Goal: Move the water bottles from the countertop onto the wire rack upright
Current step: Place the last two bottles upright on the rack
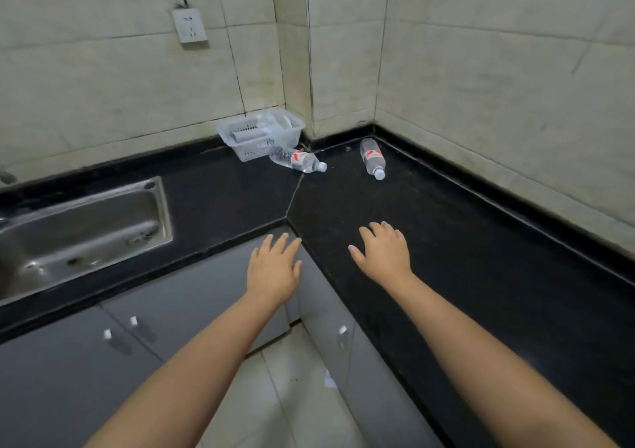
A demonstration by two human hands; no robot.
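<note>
Bottles: two clear water bottles lie on their sides on the black L-shaped surface (446, 241), both near the back corner. Left bottle (297, 160) rests at about 12 o'clock from the left hand, cap pointing toward 4 o'clock, its base just beside or touching the white plastic basket (252, 150); contact cannot be confirmed. Right bottle (372, 157) lies at about 12 o'clock from the right hand, cap pointing toward 6 o'clock, well apart from the first bottle and close to the right-hand wall edge. Both carry a red and white label.

Basket stands at the back wall, at 10 o'clock from the left bottle, with pale items inside that cannot be identified.

Left hand (273, 269) is held palm down over the inner corner of the surface edge, fingers straight and slightly spread, holding nothing. Right hand (385, 253) is palm down over the surface, fingers relaxed and slightly spread, holding nothing. Both hands are well apart from the bottles.

Steel sink (86, 231) is set in the surface at 9 o'clock from the left hand. Wall socket (189, 25) sits on the tiles above.
</note>
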